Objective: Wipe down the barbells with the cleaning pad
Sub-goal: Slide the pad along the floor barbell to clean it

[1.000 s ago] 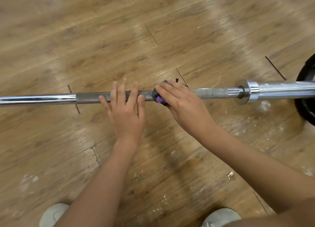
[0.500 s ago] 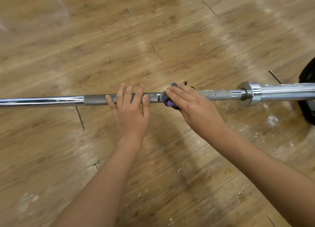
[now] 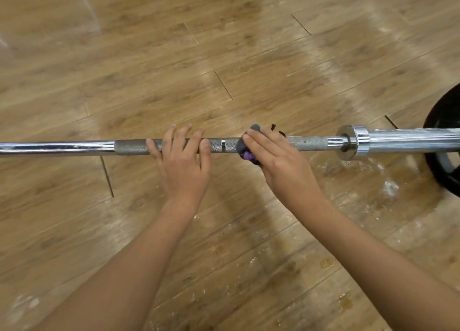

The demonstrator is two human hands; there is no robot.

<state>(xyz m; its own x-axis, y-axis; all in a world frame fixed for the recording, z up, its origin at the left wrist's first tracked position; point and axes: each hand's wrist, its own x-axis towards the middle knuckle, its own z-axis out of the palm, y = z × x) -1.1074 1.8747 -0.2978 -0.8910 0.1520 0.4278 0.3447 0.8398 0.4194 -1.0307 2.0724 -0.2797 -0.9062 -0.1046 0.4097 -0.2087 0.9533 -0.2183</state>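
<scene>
One wooden floor (image 3: 224, 44) filled the view, with pale flecks scattered on the near side of the barbell (image 3: 57, 147). The barbell lay across it from side to side, with a shiny stretch at its left end, rough grey grip in the middle and a collar (image 3: 348, 141) towards its right end. A black weight plate (image 3: 445, 136) sat at the barbell's far right end, partly cut off by the frame. The left hand (image 3: 184, 166) rested on top of the rough middle part of the barbell, fingers straight and slightly spread, thumb lying along the bar. Just to its right along the barbell, the right hand (image 3: 281, 166) held the cleaning pad (image 3: 242, 147) against the bar, fingers close together over it, thumb out of sight. The grey and purple pad wrapped the bar between the left hand and the collar, showing at the fingertips and under the palm.
</scene>
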